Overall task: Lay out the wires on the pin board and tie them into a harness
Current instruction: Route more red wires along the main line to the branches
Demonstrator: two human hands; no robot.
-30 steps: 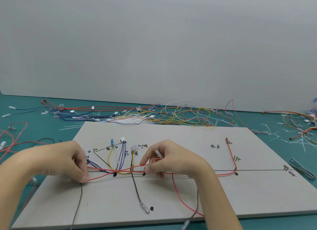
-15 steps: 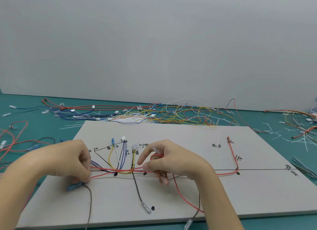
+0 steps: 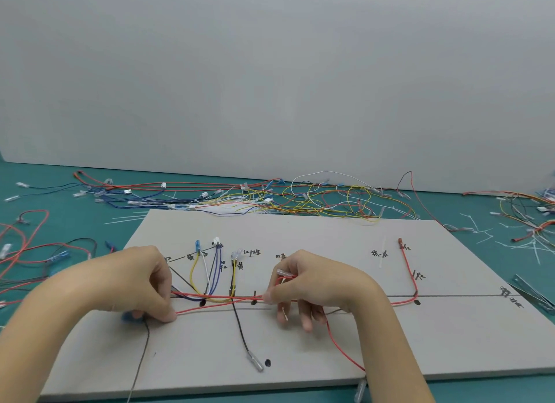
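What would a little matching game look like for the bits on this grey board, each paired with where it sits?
Things:
1. blue connector
2. black wire's clear-sleeved terminal
3. red wire's upright end
4. loose white cable tie

Places:
A. near edge, beside a black dot
B. far right, next to handwriting
C. top of the yellow loop
D. lying just left of the red upright wire

Pairs: 1-C, 2-A, 3-B, 4-D

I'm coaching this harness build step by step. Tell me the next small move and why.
Probably draw the thin red wire taut along the pencilled line on the grey pin board. The left hand pinches one end and the right hand holds a loop of it, yet the stretch between them sags below the bundle.
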